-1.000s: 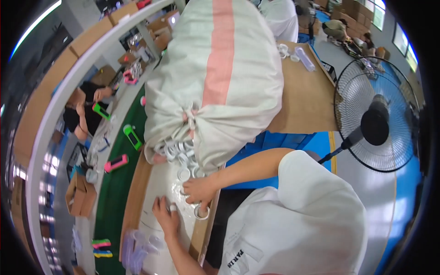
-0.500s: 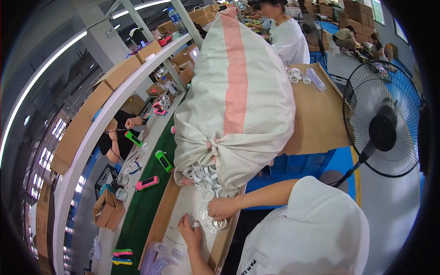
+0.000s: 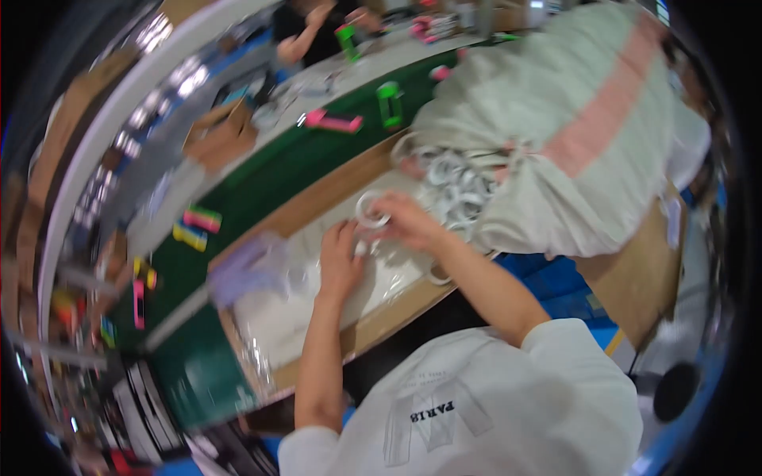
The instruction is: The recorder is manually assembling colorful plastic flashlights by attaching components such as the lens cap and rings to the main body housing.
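Note:
My right hand (image 3: 406, 220) pinches a white ring (image 3: 367, 198) by its edge, above a shallow cardboard tray (image 3: 274, 337) with a pale bottom and glossy clear film. Close by on the left, my left hand (image 3: 341, 260) holds nothing that I can see; its fingers are slightly bent and apart from the thumb, which wears a white band. A heap of white rings (image 3: 456, 190) spills from the mouth of a big white woven sack (image 3: 548, 119) with a pink stripe. One loose ring (image 3: 439, 274) lies below my right wrist. Clear, purplish plastic sleeves (image 3: 250, 270) lie at the tray's left end.
Behind the tray runs a green conveyor belt (image 3: 270, 166) carrying pink (image 3: 333, 120), green (image 3: 389, 105) and yellow handheld items. Across it, a person's hands (image 3: 317, 17) work at a bench. An open cardboard box (image 3: 221, 135) stands there. Blue crates (image 3: 548, 282) sit at the right.
The view has swung left and down, so the sack now appears at the upper right. My right hand has lifted a ring from the tray toward my left hand.

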### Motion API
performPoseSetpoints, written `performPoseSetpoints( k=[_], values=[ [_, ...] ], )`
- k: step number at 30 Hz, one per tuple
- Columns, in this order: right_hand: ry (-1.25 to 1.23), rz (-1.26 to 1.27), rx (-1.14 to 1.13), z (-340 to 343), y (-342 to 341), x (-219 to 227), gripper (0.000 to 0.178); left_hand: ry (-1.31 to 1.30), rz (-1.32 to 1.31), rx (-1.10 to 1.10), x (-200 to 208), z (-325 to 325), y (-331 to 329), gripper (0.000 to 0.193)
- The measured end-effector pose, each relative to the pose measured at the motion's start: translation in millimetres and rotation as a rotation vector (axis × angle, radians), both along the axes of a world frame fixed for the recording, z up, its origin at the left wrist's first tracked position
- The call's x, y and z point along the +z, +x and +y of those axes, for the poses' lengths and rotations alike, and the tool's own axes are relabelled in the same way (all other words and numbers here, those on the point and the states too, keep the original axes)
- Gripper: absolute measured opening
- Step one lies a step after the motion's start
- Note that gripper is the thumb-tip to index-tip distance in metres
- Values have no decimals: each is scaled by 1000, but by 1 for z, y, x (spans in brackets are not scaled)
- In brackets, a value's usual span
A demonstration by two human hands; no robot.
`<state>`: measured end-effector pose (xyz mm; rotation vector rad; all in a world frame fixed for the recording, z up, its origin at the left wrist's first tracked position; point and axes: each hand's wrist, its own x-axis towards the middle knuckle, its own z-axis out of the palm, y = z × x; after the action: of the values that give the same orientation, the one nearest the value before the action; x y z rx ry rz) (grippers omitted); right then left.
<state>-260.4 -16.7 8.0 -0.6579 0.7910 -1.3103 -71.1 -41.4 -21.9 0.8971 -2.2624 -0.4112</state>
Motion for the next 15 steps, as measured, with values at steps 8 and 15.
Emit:
performPoseSetpoints(
  k=[8, 15],
  values=[
    [114, 89, 291, -43, 39, 5, 30, -27, 94, 265, 17, -6, 117, 32],
    [213, -265, 154, -55, 27, -32, 49, -111, -93, 439, 42, -101, 144, 31]
  ],
)
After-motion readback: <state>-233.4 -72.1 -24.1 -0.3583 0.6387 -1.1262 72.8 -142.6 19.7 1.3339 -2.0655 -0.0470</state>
